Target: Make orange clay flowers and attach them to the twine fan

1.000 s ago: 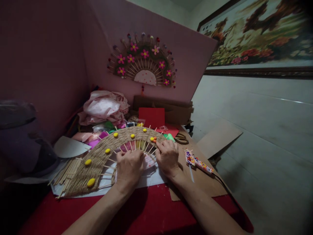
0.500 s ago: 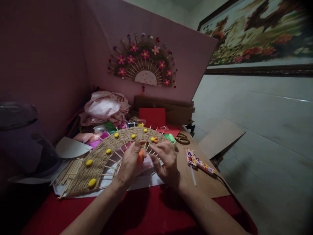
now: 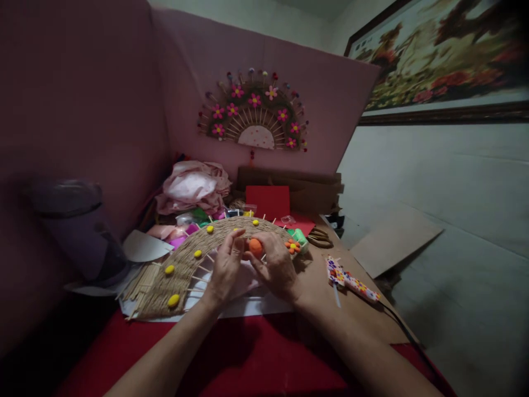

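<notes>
My right hand (image 3: 279, 267) is closed around a rounded orange lump (image 3: 255, 247) that looks like modelling clay, held between thumb and fingers. Close beside it my left hand (image 3: 225, 267) has its fingers drawn together; whether they hold a small piece is hidden. Both hands are above a half-round fan (image 3: 155, 298) made of thin sticks woven with brown twine. Flat yellow discs (image 3: 173, 301) dot the twine band. Near the band's right end, by my right hand, lies a flower (image 3: 292, 246) with orange petals and a yellow centre.
A patterned glue gun (image 3: 351, 282) with a cord lies on brown cardboard (image 3: 372, 314) at right. Scissors (image 3: 319, 238), a red card (image 3: 268, 202) and pink cloth (image 3: 194, 184) are behind. A lidded bin (image 3: 82, 231) stands left. A flowered fan (image 3: 256, 105) hangs on the pink panel.
The orange lump has gone from my left palm to my right hand's fingers. My hands have come closer together, and the whole orange flower shows. The view has shifted left.
</notes>
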`<state>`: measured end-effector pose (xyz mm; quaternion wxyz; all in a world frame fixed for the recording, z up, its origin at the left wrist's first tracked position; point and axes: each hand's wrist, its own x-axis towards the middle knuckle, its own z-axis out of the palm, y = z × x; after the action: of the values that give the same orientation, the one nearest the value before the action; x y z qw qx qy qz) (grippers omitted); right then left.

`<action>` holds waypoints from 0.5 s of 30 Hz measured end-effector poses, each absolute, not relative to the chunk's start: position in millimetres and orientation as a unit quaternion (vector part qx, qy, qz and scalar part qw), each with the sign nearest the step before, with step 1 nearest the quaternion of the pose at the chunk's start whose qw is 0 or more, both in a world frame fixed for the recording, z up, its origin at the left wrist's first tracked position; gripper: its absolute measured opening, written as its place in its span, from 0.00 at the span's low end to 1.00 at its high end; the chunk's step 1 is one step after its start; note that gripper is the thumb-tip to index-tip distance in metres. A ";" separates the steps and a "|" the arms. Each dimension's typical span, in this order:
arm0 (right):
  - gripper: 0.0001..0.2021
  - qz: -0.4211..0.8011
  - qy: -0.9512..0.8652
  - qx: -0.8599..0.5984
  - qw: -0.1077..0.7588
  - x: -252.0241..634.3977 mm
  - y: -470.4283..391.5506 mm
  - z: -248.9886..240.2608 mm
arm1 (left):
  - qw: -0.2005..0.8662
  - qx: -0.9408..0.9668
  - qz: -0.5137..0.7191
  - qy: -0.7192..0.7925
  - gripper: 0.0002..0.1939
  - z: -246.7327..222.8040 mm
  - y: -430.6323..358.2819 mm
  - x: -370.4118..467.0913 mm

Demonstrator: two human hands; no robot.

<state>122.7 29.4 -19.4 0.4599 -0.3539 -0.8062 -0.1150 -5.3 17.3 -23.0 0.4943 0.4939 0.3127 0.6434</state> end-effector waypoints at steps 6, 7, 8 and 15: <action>0.17 -0.201 -0.809 -0.288 0.471 131.1 25.2 -32.6 | 0.121 0.541 0.710 0.434 0.07 14.5 13.1 -40.5; 0.17 -0.201 -0.811 -0.277 0.475 133.7 21.8 -32.8 | 0.033 0.530 0.710 0.462 0.08 28.3 9.0 -53.9; 0.17 -0.196 -0.811 -0.273 0.479 136.1 18.4 -32.6 | -0.062 0.502 0.705 0.497 0.10 42.4 4.7 -69.2; 0.16 -0.167 -0.791 -0.294 0.509 137.2 7.2 -30.5 | -0.324 0.377 0.486 0.719 0.42 89.4 1.3 -160.0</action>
<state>137.2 7.2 -30.5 0.5091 -0.2945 -0.7913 -0.1672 -160.0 1.3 89.4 -0.3236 0.3771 0.7191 0.4857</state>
